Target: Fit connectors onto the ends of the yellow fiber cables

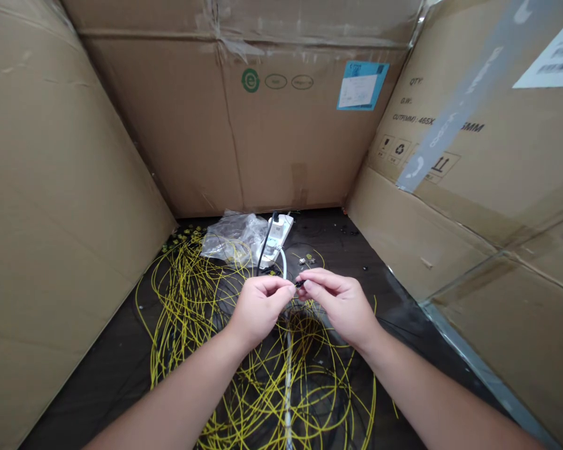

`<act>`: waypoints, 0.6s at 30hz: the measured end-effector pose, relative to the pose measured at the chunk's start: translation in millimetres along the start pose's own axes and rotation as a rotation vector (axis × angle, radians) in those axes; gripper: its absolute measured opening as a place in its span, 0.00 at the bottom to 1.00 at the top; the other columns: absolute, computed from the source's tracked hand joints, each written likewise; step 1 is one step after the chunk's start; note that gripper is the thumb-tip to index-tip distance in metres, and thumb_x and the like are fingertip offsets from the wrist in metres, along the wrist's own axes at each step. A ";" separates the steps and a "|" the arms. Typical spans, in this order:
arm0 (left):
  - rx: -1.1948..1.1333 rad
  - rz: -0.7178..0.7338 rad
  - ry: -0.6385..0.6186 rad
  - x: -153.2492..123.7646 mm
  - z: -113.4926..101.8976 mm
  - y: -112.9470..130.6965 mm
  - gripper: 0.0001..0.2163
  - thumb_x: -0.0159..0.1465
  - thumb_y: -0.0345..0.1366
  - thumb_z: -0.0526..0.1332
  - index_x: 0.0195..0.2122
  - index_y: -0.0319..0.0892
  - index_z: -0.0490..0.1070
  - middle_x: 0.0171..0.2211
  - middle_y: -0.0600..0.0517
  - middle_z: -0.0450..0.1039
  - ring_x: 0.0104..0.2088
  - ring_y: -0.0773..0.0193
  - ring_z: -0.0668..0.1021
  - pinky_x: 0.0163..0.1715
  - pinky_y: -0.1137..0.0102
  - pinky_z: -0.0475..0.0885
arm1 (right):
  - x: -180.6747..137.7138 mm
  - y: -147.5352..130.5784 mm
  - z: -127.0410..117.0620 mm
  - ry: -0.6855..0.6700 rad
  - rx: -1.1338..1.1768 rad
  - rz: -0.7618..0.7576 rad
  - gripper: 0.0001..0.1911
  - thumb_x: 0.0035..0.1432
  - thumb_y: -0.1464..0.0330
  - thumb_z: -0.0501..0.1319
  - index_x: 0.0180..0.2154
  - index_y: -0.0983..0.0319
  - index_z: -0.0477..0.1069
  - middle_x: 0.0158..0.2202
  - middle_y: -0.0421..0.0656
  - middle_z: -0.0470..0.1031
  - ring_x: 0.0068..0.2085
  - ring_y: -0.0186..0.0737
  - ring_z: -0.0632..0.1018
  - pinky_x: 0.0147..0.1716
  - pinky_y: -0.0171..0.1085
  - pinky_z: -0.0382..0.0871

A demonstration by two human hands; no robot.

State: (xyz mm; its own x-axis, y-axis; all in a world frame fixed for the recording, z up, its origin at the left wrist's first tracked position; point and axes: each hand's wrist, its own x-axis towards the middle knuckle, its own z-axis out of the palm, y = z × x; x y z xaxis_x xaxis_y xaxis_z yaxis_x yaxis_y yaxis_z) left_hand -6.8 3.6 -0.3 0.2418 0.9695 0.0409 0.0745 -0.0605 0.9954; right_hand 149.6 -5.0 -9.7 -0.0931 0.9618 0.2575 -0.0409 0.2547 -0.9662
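Observation:
Both hands meet near the middle, fingertips almost touching. My right hand (342, 303) pinches a small black piece (300, 283) between thumb and forefinger; its exact kind is too small to tell. My left hand (261, 306) is closed in a pinch right beside that piece, with a trace of thin yellow wire at its fingertips, mostly hidden. Below and to the left spreads a loose tangle of thin yellow wires (187, 300). Just beyond the hands lie a few small metallic bits (303, 260).
A white power strip (278, 237) with a black plug and cord stands behind the hands, beside a crumpled clear plastic bag (237, 234). Large cardboard boxes rise on the left (51, 206), at the back (281, 144) and on the right (450, 219). A braided white cord (288, 387) runs toward me over the dark surface.

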 end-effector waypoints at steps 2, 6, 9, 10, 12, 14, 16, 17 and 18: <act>-0.005 0.000 0.002 -0.1 0.3 1.0 0.07 0.55 0.34 0.60 0.25 0.36 0.75 0.15 0.56 0.63 0.15 0.76 0.59 0.16 0.77 0.55 | 0.1 1.1 -0.6 0.004 -0.027 -0.025 0.08 0.53 0.66 0.61 0.36 0.60 0.76 0.37 0.44 0.74 0.30 0.34 0.76 0.32 0.37 0.75; -0.014 -0.003 0.006 -0.5 0.5 0.9 0.07 0.55 0.34 0.60 0.25 0.36 0.75 0.15 0.56 0.62 0.15 0.76 0.59 0.16 0.77 0.55 | 0.1 1.4 -0.2 0.009 -0.044 -0.040 0.08 0.54 0.66 0.60 0.36 0.61 0.76 0.37 0.44 0.74 0.30 0.34 0.76 0.32 0.37 0.75; -0.022 -0.013 0.009 -0.6 0.5 -1.1 0.08 0.55 0.34 0.60 0.25 0.36 0.75 0.15 0.56 0.62 0.15 0.76 0.58 0.16 0.77 0.54 | -0.3 -1.1 0.7 0.013 -0.078 -0.067 0.08 0.54 0.67 0.61 0.36 0.60 0.76 0.37 0.44 0.73 0.30 0.34 0.76 0.32 0.36 0.75; -0.031 -0.018 0.009 -0.6 0.6 -1.9 0.07 0.55 0.34 0.60 0.25 0.37 0.75 0.15 0.57 0.61 0.15 0.77 0.58 0.16 0.77 0.54 | -0.5 -2.0 1.0 0.013 -0.085 -0.074 0.08 0.54 0.67 0.61 0.36 0.60 0.76 0.37 0.44 0.73 0.29 0.34 0.76 0.31 0.36 0.75; -0.061 -0.037 0.008 -0.3 0.8 -3.4 0.07 0.55 0.34 0.60 0.25 0.37 0.75 0.14 0.57 0.60 0.15 0.77 0.58 0.15 0.78 0.53 | -0.8 -3.1 1.5 0.012 -0.090 -0.079 0.08 0.54 0.67 0.61 0.35 0.60 0.76 0.37 0.44 0.73 0.29 0.33 0.75 0.31 0.35 0.75; -0.111 -0.060 0.012 0.0 1.4 -4.2 0.07 0.55 0.34 0.61 0.25 0.37 0.75 0.14 0.57 0.60 0.15 0.77 0.58 0.15 0.78 0.53 | -1.0 -3.0 1.7 0.011 -0.088 -0.076 0.08 0.54 0.68 0.61 0.36 0.60 0.76 0.37 0.44 0.73 0.29 0.33 0.75 0.31 0.35 0.74; -0.175 -0.090 0.023 0.2 2.3 -3.9 0.06 0.54 0.34 0.62 0.25 0.37 0.74 0.14 0.58 0.59 0.15 0.77 0.57 0.14 0.78 0.51 | -1.1 -1.9 1.7 0.010 -0.082 -0.065 0.08 0.54 0.68 0.60 0.36 0.60 0.76 0.37 0.44 0.73 0.29 0.33 0.75 0.31 0.36 0.74; -0.210 -0.109 0.026 0.2 2.8 -3.2 0.06 0.53 0.35 0.62 0.25 0.36 0.74 0.14 0.58 0.58 0.14 0.78 0.56 0.14 0.78 0.50 | -1.1 -1.3 1.7 0.010 -0.078 -0.061 0.08 0.54 0.68 0.60 0.36 0.60 0.76 0.37 0.44 0.73 0.30 0.33 0.76 0.31 0.36 0.74; -0.243 -0.129 0.027 0.1 3.3 -2.3 0.06 0.53 0.35 0.63 0.24 0.36 0.73 0.13 0.58 0.57 0.14 0.78 0.55 0.14 0.78 0.49 | -1.2 -0.7 1.6 0.010 -0.076 -0.058 0.08 0.54 0.68 0.60 0.36 0.59 0.76 0.37 0.44 0.74 0.30 0.33 0.76 0.32 0.36 0.74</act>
State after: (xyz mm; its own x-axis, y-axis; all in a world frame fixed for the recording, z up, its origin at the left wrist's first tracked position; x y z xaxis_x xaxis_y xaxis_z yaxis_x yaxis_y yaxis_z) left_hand -3.8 3.0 -2.9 0.2196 0.9716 -0.0885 -0.1323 0.1195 0.9840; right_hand 148.1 -6.4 -9.3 -0.0824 0.9460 0.3135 0.0294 0.3167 -0.9481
